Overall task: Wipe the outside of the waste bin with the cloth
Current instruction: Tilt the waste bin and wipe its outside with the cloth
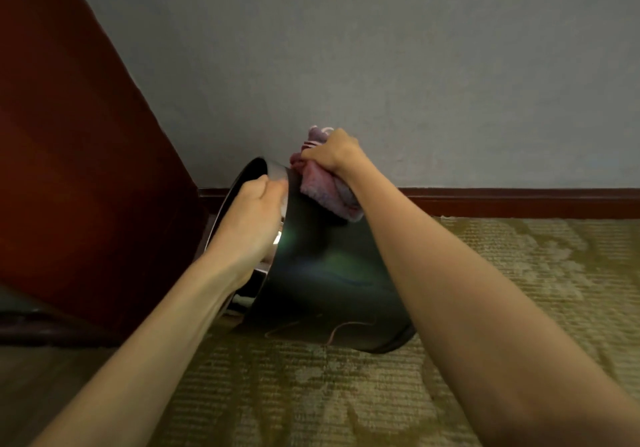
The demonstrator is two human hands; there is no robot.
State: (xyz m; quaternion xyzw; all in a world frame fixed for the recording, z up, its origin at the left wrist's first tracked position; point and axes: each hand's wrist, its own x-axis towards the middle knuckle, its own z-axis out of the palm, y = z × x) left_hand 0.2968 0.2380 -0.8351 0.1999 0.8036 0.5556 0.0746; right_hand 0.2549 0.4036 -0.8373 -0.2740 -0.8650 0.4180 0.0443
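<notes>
Two bare forearms reach in from the bottom edge, the right forearm (467,290) closest and the left forearm (156,342) beside it. Both reach to the waste bin (329,273), a dark round bin with a shiny wall. It is tipped over at a slant on the carpet (346,394), mouth facing left and up, base toward the lower right.

The left hand (256,211) grips the bin's metal rim (277,173), fingers curled over the edge into the opening, thumb side on the outside. The right hand (334,152) holds the cloth (322,190), a pink and purple bunch, with its fingers closed tight round it. The hanging part of the cloth lies against the bin's upper outer wall just right of the rim.

The bin's inside is dark; contents cannot be told. A pale bit at the lower mouth is possibly a liner. A thin pinkish line runs across the lower wall, thread or scratch unclear.

The carpet is olive green and patterned. Behind the bin is a grey wall (381,65) with a dark red-brown baseboard (519,200). A reddish-brown wooden panel (69,169) stands at the left, near the bin's mouth.
</notes>
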